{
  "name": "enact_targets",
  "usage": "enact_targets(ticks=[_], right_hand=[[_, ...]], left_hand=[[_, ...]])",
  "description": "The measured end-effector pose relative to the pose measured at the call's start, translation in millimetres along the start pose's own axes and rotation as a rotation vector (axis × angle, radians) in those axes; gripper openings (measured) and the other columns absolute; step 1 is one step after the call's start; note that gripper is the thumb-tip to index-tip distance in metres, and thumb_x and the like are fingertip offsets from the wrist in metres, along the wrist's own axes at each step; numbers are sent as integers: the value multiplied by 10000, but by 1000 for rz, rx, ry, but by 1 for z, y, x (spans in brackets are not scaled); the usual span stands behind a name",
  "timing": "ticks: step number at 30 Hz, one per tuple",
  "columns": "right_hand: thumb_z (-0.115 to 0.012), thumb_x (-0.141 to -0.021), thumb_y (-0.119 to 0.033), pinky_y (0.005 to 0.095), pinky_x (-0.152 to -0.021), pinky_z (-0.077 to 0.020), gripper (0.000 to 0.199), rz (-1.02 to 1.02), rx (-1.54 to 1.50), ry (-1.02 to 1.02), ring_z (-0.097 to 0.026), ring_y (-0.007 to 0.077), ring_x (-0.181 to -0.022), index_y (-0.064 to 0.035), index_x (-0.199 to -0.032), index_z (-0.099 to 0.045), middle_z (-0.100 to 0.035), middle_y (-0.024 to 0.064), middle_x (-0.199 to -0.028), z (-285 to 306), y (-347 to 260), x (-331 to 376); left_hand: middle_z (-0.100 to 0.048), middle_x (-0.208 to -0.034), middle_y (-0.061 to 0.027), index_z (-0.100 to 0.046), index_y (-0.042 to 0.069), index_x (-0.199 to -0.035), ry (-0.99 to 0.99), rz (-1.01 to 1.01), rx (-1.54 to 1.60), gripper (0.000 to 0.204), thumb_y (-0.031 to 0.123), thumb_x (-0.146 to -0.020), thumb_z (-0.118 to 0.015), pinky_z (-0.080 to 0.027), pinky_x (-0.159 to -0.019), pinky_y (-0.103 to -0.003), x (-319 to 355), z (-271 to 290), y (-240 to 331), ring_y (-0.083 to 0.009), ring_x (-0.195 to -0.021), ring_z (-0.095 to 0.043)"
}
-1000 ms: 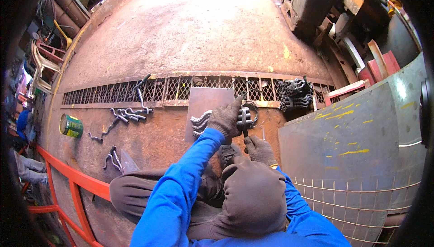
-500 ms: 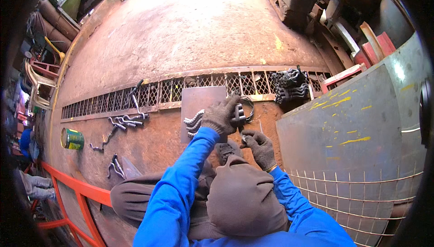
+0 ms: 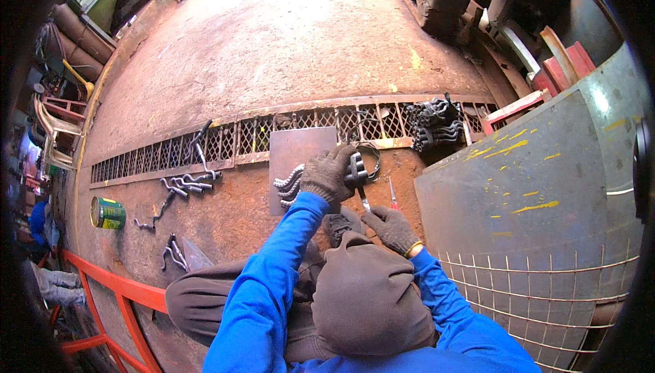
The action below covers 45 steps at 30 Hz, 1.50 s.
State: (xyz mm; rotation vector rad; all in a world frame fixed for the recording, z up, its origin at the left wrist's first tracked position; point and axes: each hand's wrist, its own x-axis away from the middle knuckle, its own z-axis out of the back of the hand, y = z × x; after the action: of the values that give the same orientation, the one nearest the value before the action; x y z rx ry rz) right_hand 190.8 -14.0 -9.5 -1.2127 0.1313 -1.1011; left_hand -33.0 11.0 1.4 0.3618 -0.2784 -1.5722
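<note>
My gloved left hand point(image 3: 327, 176) is closed around a bundle of bent metal rods point(image 3: 290, 183), whose dark round ends stick out past the fingers. The rods lie across a flat metal plate point(image 3: 300, 146). A black strip point(image 3: 364, 200) runs from the bundle toward me, its lower end pale and shiny. My gloved right hand point(image 3: 391, 230) pinches that lower end. A dark loop point(image 3: 374, 160) stands out beside the rod ends; whether it is the same strip I cannot tell. A thin tool with red handles point(image 3: 394, 197) lies just beyond the right hand.
A stacked bundle of dark bent rods point(image 3: 435, 124) rests on the floor grating point(image 3: 256, 134). Loose bent rods point(image 3: 187, 183) lie left, near a green can point(image 3: 108, 213). Large metal sheets point(image 3: 518, 175) and wire mesh point(image 3: 539, 281) stand right; a red frame point(image 3: 129, 288) stands left.
My right hand has drawn slightly down toward me, and more of the strip shows between it and the bundle. The left hand keeps its hold. The red-handled tool shows more clearly.
</note>
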Motion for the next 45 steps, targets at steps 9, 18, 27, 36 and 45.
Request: enact_targets(ticks=[9,18,27,36,45], right_hand=[[-673,-892,-384,461,-677,-499,345,230,211,51,-666,370,-764,-44,-903,-731,-681,197,-811,62,-77,19],[-740,-808,-415,414,-666,-507,360,419,373,123,-665,324,-706,-58,-848,-733,-674,156,-739,91,-132,-41],[-786,-756,-418,383,-645,-508,380,455,532,166,-663,290,-668,-46,-811,-731,-684,152,-739,95,-150,-68],[-784,-706,-485,425,-742,-522,448,375,685,247,-675,351,-787,-62,-845,-741,-690,177,-816,97,-159,-92],[-651,-944,-394,355,-750,-531,438,383,217,766,-674,243,-839,-10,-1154,-620,-690,180,-958,69,-115,-96]], left_hand=[[-585,-1290,-177,-401,168,-1437,-74,-2,39,982,349,-583,-852,-496,-949,-460,0,10,-1,-366,-1130,-600],[-647,-1225,-221,-359,114,-1499,-77,180,839,722,289,-876,-678,-505,-945,-373,-29,-26,-39,-335,-1092,-652],[-717,-1076,-111,-694,70,-1162,-121,94,1068,275,146,-905,-632,-509,-874,-330,-40,-22,-37,-190,-965,-650],[-650,-1073,-152,-744,152,-1069,-21,-347,492,342,408,-881,-617,-441,-971,-443,-42,-23,-46,-345,-1080,-561],[-702,-930,-160,-725,66,-1029,-124,-90,821,276,273,-925,-576,-510,-831,-408,-39,-25,-36,-296,-878,-663]])
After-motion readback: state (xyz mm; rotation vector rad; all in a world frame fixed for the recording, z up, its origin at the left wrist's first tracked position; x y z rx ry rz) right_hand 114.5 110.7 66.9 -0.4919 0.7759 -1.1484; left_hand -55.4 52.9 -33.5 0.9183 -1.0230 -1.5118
